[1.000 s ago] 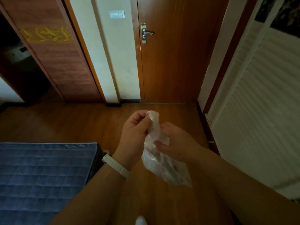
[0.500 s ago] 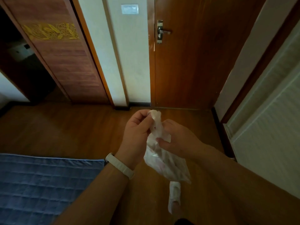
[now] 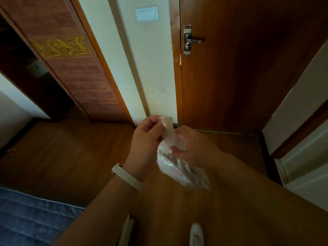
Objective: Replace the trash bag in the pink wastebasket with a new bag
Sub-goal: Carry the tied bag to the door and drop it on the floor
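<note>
Wooden floor [image 3: 71,157] leads to a closed brown door [image 3: 239,77]; both hands hold a clear trash bag [image 3: 179,167] at chest height; left hand [image 3: 145,139] (pale wristband) pinches its twisted top; right hand [image 3: 193,150] grips just below; bag hangs between them.

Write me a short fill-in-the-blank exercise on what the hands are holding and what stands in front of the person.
1. Both hands grip a clear plastic ____.
2. The left hand pinches the bag at its twisted ____ end.
3. The left wrist wears a white ____.
4. The wooden door ahead, with its metal handle, is ____.

Missing words: bag; top; band; shut
</note>
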A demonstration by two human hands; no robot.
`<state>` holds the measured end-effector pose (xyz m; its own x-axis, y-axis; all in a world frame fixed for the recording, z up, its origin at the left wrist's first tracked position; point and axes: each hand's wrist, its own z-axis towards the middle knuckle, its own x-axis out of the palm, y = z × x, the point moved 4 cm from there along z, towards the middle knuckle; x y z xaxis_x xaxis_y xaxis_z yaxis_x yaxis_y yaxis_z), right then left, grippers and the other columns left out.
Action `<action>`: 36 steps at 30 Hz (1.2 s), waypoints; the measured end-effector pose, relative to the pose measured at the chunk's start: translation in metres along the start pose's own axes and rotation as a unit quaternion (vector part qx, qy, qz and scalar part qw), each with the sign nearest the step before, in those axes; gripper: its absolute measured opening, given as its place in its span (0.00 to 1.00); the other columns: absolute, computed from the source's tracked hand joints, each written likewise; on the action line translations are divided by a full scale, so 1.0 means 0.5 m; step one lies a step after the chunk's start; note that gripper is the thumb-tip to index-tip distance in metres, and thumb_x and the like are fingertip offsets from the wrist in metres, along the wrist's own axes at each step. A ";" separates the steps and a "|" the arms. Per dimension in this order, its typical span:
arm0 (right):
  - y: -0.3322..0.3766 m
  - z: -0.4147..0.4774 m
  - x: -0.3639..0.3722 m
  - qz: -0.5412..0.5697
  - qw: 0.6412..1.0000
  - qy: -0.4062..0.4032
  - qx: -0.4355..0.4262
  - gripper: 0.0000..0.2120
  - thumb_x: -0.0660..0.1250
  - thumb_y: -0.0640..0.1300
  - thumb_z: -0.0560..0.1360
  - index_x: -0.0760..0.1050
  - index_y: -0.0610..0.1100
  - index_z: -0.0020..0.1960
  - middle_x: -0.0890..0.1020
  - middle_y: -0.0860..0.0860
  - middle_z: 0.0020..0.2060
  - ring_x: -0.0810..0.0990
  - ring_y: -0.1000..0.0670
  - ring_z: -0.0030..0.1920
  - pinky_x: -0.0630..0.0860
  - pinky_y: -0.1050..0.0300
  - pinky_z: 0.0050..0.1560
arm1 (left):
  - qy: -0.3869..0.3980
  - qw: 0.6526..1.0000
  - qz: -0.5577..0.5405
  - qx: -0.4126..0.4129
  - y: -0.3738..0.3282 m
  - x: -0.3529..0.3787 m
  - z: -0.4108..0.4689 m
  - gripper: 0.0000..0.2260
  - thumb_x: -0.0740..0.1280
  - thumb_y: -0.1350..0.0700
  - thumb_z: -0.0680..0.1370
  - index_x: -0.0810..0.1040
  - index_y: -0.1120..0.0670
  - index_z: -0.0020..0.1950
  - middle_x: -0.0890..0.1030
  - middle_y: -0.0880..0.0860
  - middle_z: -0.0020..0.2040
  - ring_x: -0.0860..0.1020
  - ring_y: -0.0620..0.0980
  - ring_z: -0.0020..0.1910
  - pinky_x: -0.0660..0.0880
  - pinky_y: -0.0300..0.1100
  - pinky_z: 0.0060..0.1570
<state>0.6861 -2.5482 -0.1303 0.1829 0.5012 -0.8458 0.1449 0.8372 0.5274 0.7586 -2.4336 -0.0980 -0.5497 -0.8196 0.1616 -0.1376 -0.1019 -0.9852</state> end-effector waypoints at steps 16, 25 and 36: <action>-0.199 0.304 -0.043 -0.012 0.999 -0.008 0.046 0.18 0.62 0.58 0.76 0.67 0.56 0.64 0.74 0.58 0.57 0.74 0.56 0.50 0.76 0.54 0.50 | 0.008 1.000 0.000 -0.018 0.040 0.052 0.391 0.08 0.61 0.61 0.82 0.81 0.57 0.52 0.82 0.58 0.48 0.80 0.59 0.51 0.80 0.52 0.53; -0.256 0.609 -0.012 -0.026 0.996 -0.001 0.086 0.20 0.63 0.58 0.76 0.68 0.53 0.66 0.74 0.57 0.57 0.74 0.56 0.50 0.75 0.58 0.49 | 0.049 0.996 -0.045 -0.054 0.066 -0.042 0.716 0.08 0.62 0.59 0.81 0.81 0.57 0.54 0.83 0.55 0.47 0.81 0.55 0.49 0.80 0.48 0.50; -0.288 0.935 0.022 -0.057 0.997 0.032 0.033 0.19 0.63 0.57 0.75 0.69 0.52 0.62 0.75 0.53 0.53 0.76 0.49 0.47 0.76 0.47 0.46 | 0.053 0.994 -0.046 -0.080 0.063 -0.180 1.014 0.08 0.64 0.58 0.81 0.79 0.60 0.56 0.82 0.59 0.49 0.80 0.58 0.49 0.79 0.49 0.47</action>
<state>1.1217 -2.7656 -0.1781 0.0985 0.4182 -0.9030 0.2251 0.8746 0.4295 1.2214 -2.6488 -0.1725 -0.6112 -0.7464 0.2631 -0.3153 -0.0753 -0.9460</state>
